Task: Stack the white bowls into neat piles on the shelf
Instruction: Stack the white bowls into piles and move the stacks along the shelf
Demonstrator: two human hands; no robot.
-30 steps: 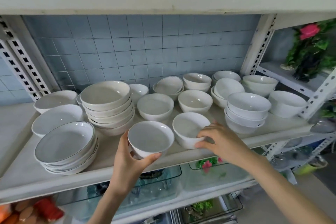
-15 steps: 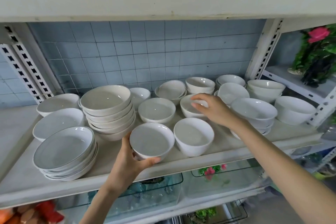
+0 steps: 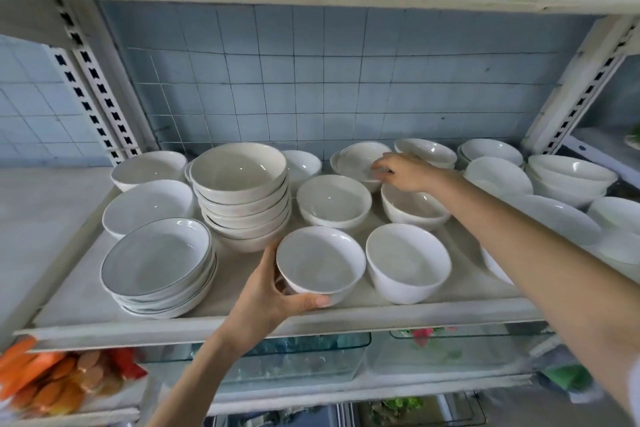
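Note:
Many white bowls stand on the white shelf (image 3: pixel 242 317). My left hand (image 3: pixel 266 295) grips a small white bowl (image 3: pixel 320 262) at the shelf's front edge, thumb under its near side. My right hand (image 3: pixel 403 172) reaches to the back of the shelf and its fingers hold the rim of a tilted small bowl (image 3: pixel 358 158) that leans on another bowl. Single small bowls stand beside them: one (image 3: pixel 407 260) at the front, one (image 3: pixel 334 199) in the middle, and one (image 3: pixel 412 208) under my right forearm.
A tall pile of large bowls (image 3: pixel 242 191) stands left of centre. A pile of shallow dishes (image 3: pixel 159 265) sits at front left, with two wide bowls (image 3: pixel 147 201) behind. More piled bowls (image 3: pixel 568 177) fill the right. Upright posts (image 3: pixel 581 80) flank the shelf; glass trays (image 3: pixel 294 357) lie below.
My right hand has moved from the front bowl, past the middle row, to the tilted bowl at the back. My left hand keeps its grip on the front bowl.

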